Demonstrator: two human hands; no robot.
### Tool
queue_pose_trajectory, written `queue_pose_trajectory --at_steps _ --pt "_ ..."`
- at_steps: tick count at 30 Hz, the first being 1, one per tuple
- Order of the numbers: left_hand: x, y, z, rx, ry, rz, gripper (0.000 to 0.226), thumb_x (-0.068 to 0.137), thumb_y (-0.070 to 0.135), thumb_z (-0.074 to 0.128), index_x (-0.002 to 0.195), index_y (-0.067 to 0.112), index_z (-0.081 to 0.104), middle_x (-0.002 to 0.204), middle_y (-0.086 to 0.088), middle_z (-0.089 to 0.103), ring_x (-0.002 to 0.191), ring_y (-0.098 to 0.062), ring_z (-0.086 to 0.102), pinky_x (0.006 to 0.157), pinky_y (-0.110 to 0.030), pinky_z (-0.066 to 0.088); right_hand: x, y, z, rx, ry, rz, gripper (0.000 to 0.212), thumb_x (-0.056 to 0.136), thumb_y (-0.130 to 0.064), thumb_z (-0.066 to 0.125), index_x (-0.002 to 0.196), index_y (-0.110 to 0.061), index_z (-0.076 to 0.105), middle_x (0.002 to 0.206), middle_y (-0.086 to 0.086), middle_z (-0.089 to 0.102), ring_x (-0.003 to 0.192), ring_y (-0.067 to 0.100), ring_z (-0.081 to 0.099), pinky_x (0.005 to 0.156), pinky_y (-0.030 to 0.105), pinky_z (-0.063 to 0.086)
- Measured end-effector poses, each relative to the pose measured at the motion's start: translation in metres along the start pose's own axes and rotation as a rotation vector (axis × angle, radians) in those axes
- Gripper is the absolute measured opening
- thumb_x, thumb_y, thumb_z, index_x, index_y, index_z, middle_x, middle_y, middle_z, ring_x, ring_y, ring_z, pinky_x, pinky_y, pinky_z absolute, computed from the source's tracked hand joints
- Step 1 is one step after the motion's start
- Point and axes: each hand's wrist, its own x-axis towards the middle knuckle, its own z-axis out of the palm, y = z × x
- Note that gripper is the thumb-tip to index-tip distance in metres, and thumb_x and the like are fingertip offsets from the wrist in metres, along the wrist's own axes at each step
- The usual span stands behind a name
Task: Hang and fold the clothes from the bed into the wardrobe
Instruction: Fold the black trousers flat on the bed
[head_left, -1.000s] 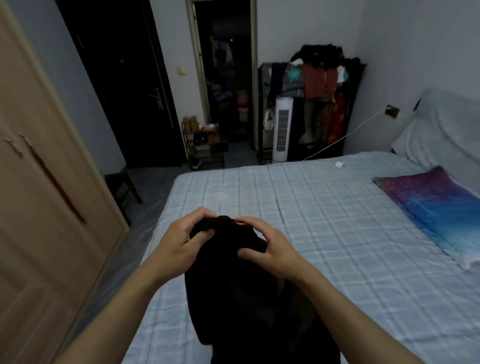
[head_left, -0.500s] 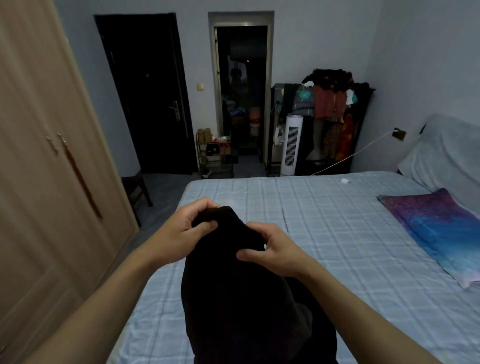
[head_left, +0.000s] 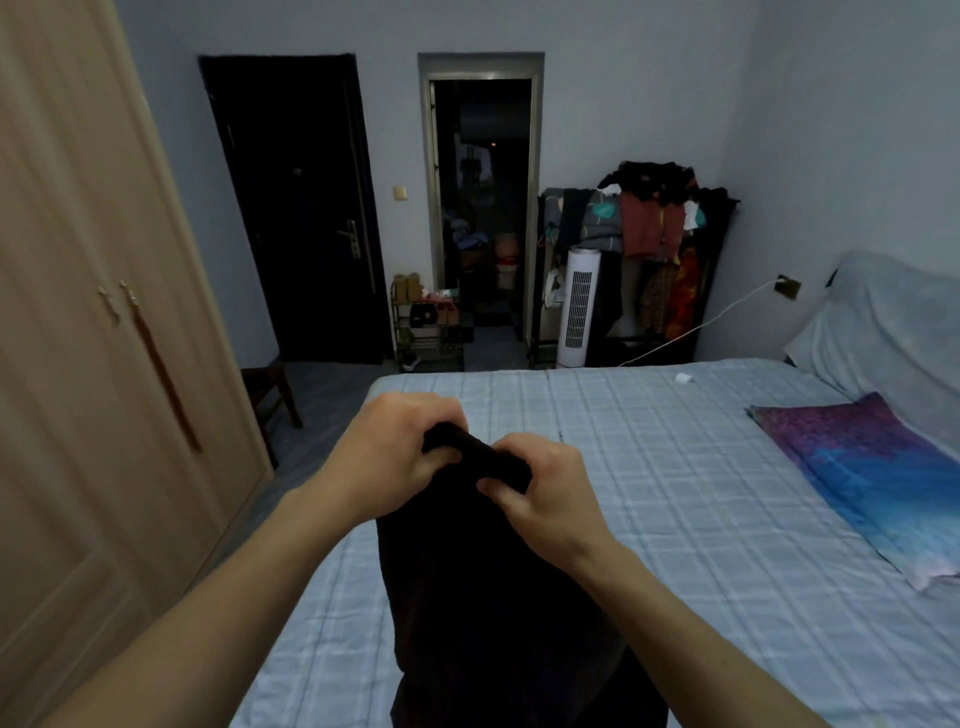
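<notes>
A black garment hangs down in front of me over the near part of the bed, which has a pale blue checked sheet. My left hand grips the garment's top edge from the left, fingers curled over it. My right hand pinches the same top edge just to the right, close beside the left hand. The garment's lower part runs out of the bottom of the view. The wooden wardrobe stands at the left with both doors closed.
A purple and blue pillow lies on the bed at the right. A dark stool stands on the floor between wardrobe and bed. A loaded clothes rack and a white tower fan stand at the far wall beside an open doorway.
Both hands have closed in on the garment's top edge and come nearer together, lifting it slightly. The view has tilted upward, showing more of the far wall.
</notes>
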Motion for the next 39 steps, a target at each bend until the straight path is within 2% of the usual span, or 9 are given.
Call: queue_pose_trajectory --at_steps 3,10,14,21,24,26,31,35,39 --pt "0.004 0.001 -0.006 -0.077 0.049 0.023 0.017 0.077 0.008 0.075 0.084 0.022 0.069 0.080 0.014 0.066 0.079 -0.005 0.063 0.072 -0.032 0.052 0.003 0.001 -0.019 0.052 -0.170 0.015 0.020 0.077 -0.029 0.079 0.093 -0.022 0.068 0.078 -0.011 0.066 0.074 0.006 0.063 0.068 0.024 0.050" --pt "0.001 -0.003 -0.007 -0.089 0.146 0.056 0.022 0.078 -0.003 0.076 0.087 0.016 0.069 0.083 0.011 0.067 0.082 -0.009 0.065 0.077 -0.031 0.052 0.001 0.027 -0.056 0.012 -0.642 0.141 0.029 0.073 -0.036 0.083 0.096 -0.027 0.068 0.092 -0.007 0.072 0.085 0.009 0.070 0.080 0.041 0.057" --pt "-0.002 -0.008 -0.011 -0.085 0.180 0.045 0.022 0.078 -0.005 0.076 0.087 0.014 0.069 0.083 0.008 0.067 0.081 -0.008 0.066 0.074 -0.027 0.051 -0.004 0.037 -0.064 0.000 -0.690 0.238 0.024 0.074 -0.027 0.084 0.092 -0.030 0.067 0.089 -0.006 0.073 0.079 0.009 0.071 0.077 0.038 0.060" --pt "-0.014 -0.016 -0.004 -0.086 0.205 0.022 0.020 0.081 -0.003 0.075 0.088 0.014 0.067 0.087 0.007 0.065 0.083 -0.009 0.065 0.076 -0.022 0.050 0.000 0.047 -0.062 -0.185 -0.796 0.279 0.030 0.074 -0.017 0.081 0.084 -0.039 0.064 0.082 -0.011 0.070 0.072 -0.001 0.067 0.059 0.014 0.050" --pt "-0.019 -0.020 -0.005 -0.122 0.232 -0.040 0.019 0.081 -0.003 0.074 0.088 0.014 0.067 0.086 0.007 0.066 0.083 -0.010 0.064 0.076 -0.017 0.047 -0.006 0.061 -0.049 -0.287 -0.746 0.235 0.032 0.072 -0.026 0.080 0.071 -0.042 0.053 0.069 -0.017 0.061 0.068 -0.002 0.058 0.072 0.011 0.039" --pt "-0.024 -0.027 -0.009 -0.146 0.255 -0.089 0.019 0.083 -0.003 0.072 0.088 0.015 0.066 0.086 0.006 0.066 0.083 -0.010 0.064 0.077 -0.015 0.044 -0.012 0.073 -0.044 -0.388 -0.709 0.195 0.028 0.071 -0.037 0.078 0.072 -0.041 0.050 0.068 -0.017 0.057 0.071 0.000 0.052 0.084 0.020 0.034" --pt "-0.036 -0.046 -0.013 -0.163 0.256 -0.198 0.020 0.085 0.001 0.071 0.090 0.018 0.064 0.086 0.007 0.066 0.084 -0.011 0.063 0.078 -0.027 0.048 -0.023 0.086 -0.048 -0.247 -0.577 0.273 0.021 0.077 -0.028 0.077 0.075 -0.035 0.058 0.073 -0.012 0.062 0.069 0.001 0.060 0.062 0.017 0.042" --pt "-0.046 -0.060 -0.011 -0.172 0.172 -0.281 0.021 0.089 0.006 0.068 0.092 0.025 0.059 0.085 0.006 0.067 0.082 -0.010 0.064 0.076 -0.026 0.047 -0.021 0.089 -0.054 -0.117 -0.333 0.380 0.016 0.074 -0.020 0.082 0.077 -0.022 0.066 0.073 -0.004 0.066 0.066 0.006 0.064 0.060 0.023 0.050" --pt "-0.052 -0.072 -0.010 -0.155 0.104 -0.324 0.023 0.090 0.011 0.068 0.090 0.031 0.055 0.084 0.011 0.064 0.079 -0.007 0.062 0.073 -0.025 0.045 -0.017 0.078 -0.067 0.213 -0.026 0.484 0.013 0.077 -0.009 0.081 0.085 -0.016 0.073 0.080 0.001 0.075 0.075 0.013 0.073 0.066 0.025 0.057"
